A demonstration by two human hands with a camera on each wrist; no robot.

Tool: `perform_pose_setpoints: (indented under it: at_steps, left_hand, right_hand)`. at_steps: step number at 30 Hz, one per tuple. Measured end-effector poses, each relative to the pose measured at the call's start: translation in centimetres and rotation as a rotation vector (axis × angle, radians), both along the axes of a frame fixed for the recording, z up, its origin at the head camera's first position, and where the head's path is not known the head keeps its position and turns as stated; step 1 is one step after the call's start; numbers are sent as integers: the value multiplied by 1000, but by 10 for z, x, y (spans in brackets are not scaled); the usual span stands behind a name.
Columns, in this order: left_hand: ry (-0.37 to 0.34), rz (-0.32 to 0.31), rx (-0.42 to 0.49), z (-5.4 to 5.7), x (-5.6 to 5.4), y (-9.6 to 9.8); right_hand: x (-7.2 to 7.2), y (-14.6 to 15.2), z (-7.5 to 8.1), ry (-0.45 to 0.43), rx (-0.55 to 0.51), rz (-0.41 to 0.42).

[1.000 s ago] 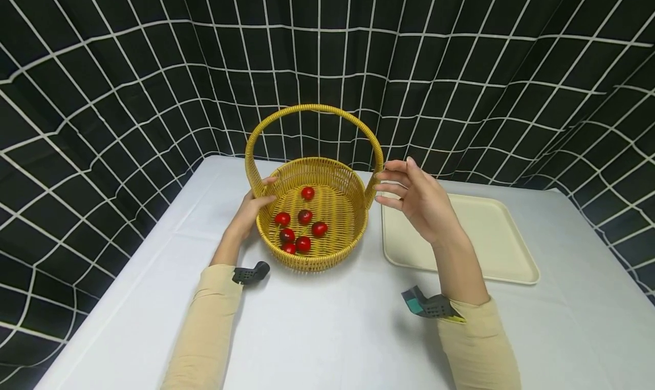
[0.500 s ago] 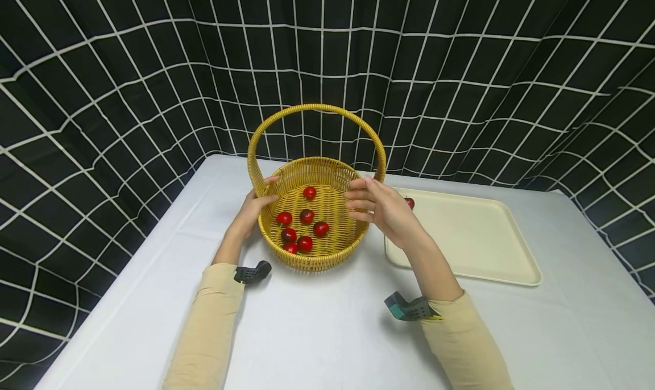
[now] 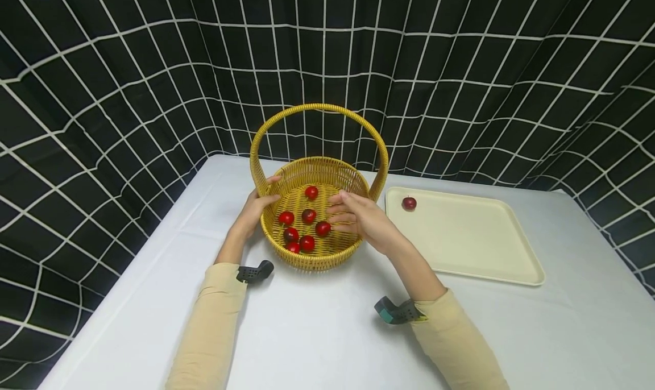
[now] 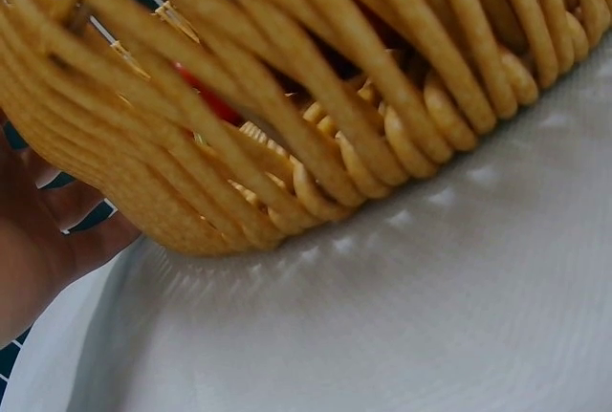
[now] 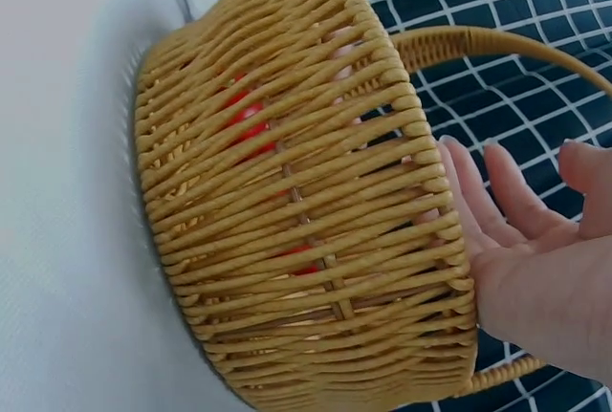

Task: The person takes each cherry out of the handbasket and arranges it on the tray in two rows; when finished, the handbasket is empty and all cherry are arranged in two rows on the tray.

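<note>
A yellow wicker basket (image 3: 319, 260) with a tall arched handle stands on the white-covered table. Inside lie several red cherries (image 3: 323, 228), some with dark patches. My left hand (image 3: 249, 212) grips the basket's left side near the handle's foot, its thumb over the rim. Over the right part of the basket reaches my right hand (image 3: 369, 218), fingers loosely extended and holding nothing, close to the cherries on that side. In the right wrist view, the basket wall (image 5: 316, 202) hides part of that hand's fingers. One dark red cherry (image 3: 409, 203) rests on the cream tray (image 3: 471, 236).
The tray lies to the right of the basket, its lone cherry in the far left corner. A black curtain (image 3: 435, 66) with a white grid hangs behind and at both sides of the white tablecloth (image 3: 317, 333).
My right hand has moved left from above the tray's near-basket edge to over the basket, leaving the cherry on the tray in sight. The left hand keeps its hold on the basket.
</note>
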State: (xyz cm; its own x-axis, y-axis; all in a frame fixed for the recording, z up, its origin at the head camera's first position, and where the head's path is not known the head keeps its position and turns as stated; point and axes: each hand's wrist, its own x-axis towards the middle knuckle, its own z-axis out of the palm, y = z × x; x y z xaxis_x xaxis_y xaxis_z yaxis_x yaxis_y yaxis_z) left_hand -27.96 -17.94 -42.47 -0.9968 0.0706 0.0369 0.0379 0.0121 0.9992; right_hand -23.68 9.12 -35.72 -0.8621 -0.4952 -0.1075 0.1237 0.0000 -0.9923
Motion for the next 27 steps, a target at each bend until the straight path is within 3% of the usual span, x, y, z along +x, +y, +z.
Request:
perform_pose_setpoints:
  at_steps: [8, 27]
  left_hand:
    - [-9, 2, -13, 3, 2, 2]
    - [-3, 16, -20, 2, 3, 1]
  right_hand:
    - [-2, -11, -5, 31, 58, 7]
    - [-24, -45, -17, -39, 301, 169]
